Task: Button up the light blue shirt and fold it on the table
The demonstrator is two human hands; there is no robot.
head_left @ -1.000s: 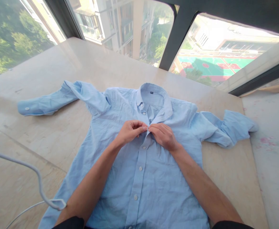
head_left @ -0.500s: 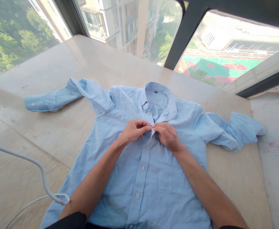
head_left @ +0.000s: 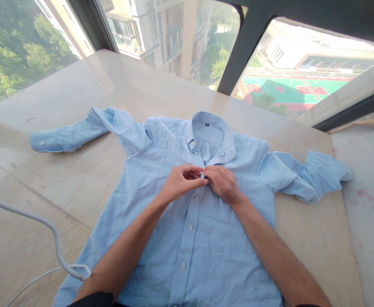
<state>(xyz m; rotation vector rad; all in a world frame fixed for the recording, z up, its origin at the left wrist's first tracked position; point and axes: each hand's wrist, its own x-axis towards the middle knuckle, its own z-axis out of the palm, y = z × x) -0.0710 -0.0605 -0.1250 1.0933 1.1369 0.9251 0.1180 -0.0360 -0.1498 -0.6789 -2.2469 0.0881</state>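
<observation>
A light blue button-down shirt lies flat and face up on a beige marble ledge, collar toward the window. Both sleeves spread out sideways, the right one crumpled. My left hand pinches the shirt's front placket just below the collar. My right hand pinches the opposite edge of the placket, fingertips touching those of the left. The button between them is hidden by my fingers. Lower buttons down the front are fastened.
A white wire hanger lies at the lower left, its hook touching the shirt's hem. Large windows with dark frames run behind the ledge. A paler stone slab with pink stains adjoins on the right.
My hands stay pinched at the top of the placket; the left thumb and fingers shifted slightly over the right fingertips. The camera view drifted a little.
</observation>
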